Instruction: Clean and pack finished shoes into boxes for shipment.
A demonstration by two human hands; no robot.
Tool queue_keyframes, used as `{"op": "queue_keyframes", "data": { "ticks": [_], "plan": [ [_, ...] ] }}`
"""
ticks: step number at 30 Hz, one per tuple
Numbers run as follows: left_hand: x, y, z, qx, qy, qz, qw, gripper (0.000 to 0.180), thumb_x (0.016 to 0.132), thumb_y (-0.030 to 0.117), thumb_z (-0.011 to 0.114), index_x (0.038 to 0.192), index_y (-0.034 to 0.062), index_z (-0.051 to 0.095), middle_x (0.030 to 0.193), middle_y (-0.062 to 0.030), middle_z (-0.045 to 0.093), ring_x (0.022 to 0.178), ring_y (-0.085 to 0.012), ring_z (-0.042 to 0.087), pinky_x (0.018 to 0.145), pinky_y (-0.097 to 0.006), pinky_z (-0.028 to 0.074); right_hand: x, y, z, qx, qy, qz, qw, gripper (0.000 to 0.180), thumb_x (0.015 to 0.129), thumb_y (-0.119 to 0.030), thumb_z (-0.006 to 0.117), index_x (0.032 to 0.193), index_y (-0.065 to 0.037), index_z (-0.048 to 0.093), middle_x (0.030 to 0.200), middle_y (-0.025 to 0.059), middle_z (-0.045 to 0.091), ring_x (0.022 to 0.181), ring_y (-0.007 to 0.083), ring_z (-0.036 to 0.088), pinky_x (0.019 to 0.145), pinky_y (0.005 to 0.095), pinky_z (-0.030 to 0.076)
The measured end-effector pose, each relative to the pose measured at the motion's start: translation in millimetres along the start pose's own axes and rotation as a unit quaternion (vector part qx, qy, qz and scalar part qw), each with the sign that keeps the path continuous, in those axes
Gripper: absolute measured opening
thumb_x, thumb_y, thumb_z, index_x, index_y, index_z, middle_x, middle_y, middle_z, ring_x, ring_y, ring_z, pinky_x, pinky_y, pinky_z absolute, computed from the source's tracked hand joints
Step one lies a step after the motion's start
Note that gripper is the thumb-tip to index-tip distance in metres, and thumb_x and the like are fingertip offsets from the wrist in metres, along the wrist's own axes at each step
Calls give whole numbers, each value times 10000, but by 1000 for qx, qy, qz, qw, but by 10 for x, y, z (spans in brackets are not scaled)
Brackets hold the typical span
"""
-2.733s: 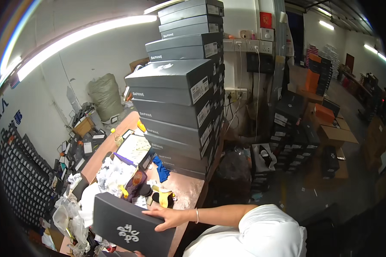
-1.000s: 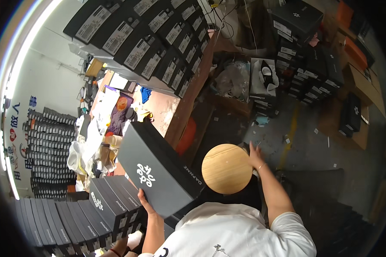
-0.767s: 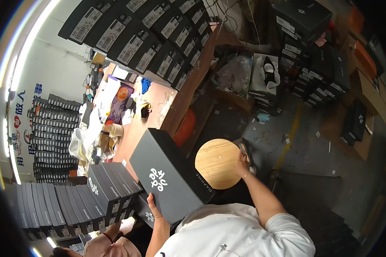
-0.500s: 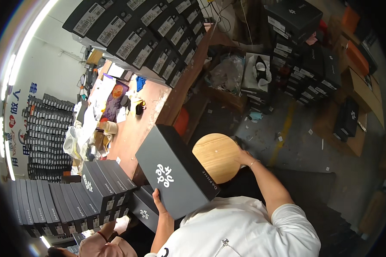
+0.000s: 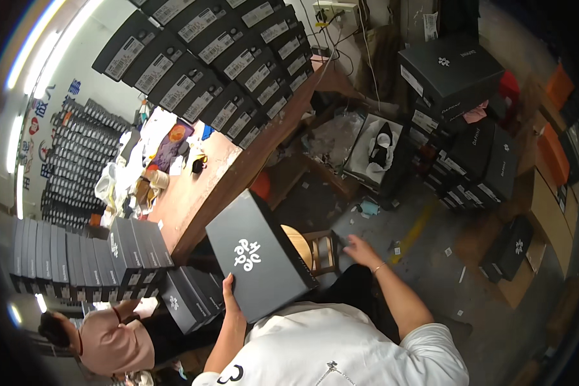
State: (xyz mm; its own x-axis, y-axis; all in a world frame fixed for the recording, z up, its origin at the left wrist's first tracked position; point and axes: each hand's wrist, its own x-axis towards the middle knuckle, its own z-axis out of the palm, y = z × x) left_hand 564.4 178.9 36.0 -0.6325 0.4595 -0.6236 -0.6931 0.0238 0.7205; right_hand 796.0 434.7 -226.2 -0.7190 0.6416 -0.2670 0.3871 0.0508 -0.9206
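A dark grey lidded shoebox [image 5: 257, 257] with white lettering is tilted in front of my body. My left hand [image 5: 231, 298] grips its near left edge, thumb on the face and the other fingers hidden behind. Part of a wooden stool [image 5: 325, 252] with a round light seat shows beyond the box, which hides the rest. My right hand [image 5: 362, 251] is just right of the stool, apart from it, fingers loosely stretched and holding nothing.
A long worktable [image 5: 206, 186] carries stacked shoeboxes [image 5: 199, 61] and clutter. More boxes [image 5: 71, 264] stand in a row at the left, near another person [image 5: 112, 341]. An uncovered box with dark shoes [image 5: 378, 151], stacked boxes [image 5: 473, 151] and a cardboard carton [image 5: 553, 222] are at the right.
My right hand has let go of the stool seat and sits slightly lower. The shoebox stays in my left hand and covers more of the stool. The view has shifted, showing more of the other person.
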Motion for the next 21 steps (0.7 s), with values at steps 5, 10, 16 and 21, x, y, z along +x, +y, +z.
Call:
{"op": "queue_keyframes", "data": {
  "ticks": [5, 10, 16, 21],
  "plan": [
    [-101, -35, 544, 3, 15, -60, 998, 668, 747, 508, 635, 1237, 62, 547, 1153, -128, 604, 1028, -292, 589, 888, -426, 488, -620, 938, -360, -66, 149, 147, 976, 331, 838, -231, 643, 1081, -11, 595, 959, 222, 658, 931, 393, 628, 806, 431, 499],
    [21, -3, 797, 74, 54, -79, 993, 680, 720, 528, 657, 1223, 82, 558, 1131, -123, 605, 1028, -296, 579, 891, -437, 476, -1816, 1909, -52, -99, -52, 180, 977, 423, 872, -310, 585, 1202, -46, 583, 1118, 242, 626, 1060, 403, 588, 911, 439, 468],
    [311, -267, 844, 179, 58, -63, 980, 651, 743, 524, 652, 1215, 86, 557, 1135, -98, 591, 1038, -263, 566, 911, -392, 457, -2384, 1524, -88, -108, 40, 292, 949, 345, 874, -240, 555, 1121, -12, 636, 1076, 265, 634, 1013, 423, 605, 882, 480, 476],
    [515, -349, 871, 307, -60, -61, 948, 723, 808, 600, 569, 1303, 78, 488, 1260, -101, 513, 1134, -272, 483, 976, -396, 382, -2543, 930, -479, -8, 134, 423, 896, 501, 798, -420, 617, 1078, -7, 664, 1074, 239, 650, 1033, 394, 614, 871, 450, 483]
  ]
}}
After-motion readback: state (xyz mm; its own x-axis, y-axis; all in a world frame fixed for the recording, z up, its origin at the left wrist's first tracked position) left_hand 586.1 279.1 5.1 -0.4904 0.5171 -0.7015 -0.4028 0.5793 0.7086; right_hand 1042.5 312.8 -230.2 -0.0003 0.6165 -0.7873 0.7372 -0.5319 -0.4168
